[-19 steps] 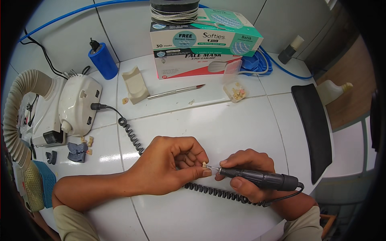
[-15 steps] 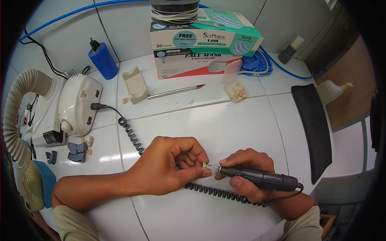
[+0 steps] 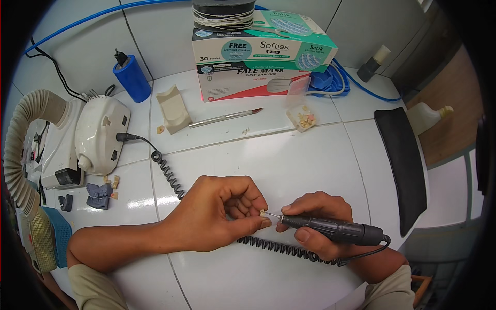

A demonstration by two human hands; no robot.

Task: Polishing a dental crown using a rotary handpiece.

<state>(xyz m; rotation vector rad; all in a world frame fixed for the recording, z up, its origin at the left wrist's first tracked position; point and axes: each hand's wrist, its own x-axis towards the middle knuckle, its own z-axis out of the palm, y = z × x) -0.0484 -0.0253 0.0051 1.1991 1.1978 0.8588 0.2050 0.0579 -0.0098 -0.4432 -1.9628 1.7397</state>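
Observation:
My left hand (image 3: 222, 213) pinches a small cream-coloured dental piece, tooth-like in shape (image 3: 262, 213), between thumb and forefinger. My right hand (image 3: 323, 222) is wrapped round a black rotary handpiece (image 3: 330, 229), held nearly level. Its thin metal bur (image 3: 273, 214) points left and meets the small piece, or comes very close to it. A black coiled cord (image 3: 281, 247) runs from the back of the handpiece, under my left hand, to a white control box (image 3: 102, 135) at the left.
Grey dental models (image 3: 98, 195) lie beside the control box. Farther back are a cream block (image 3: 173, 109), a knife-like tool (image 3: 226, 118) and an open clear box of small pieces (image 3: 301, 118). Stacked mask boxes (image 3: 248, 82) stand behind. A black pad (image 3: 400, 170) lines the right edge.

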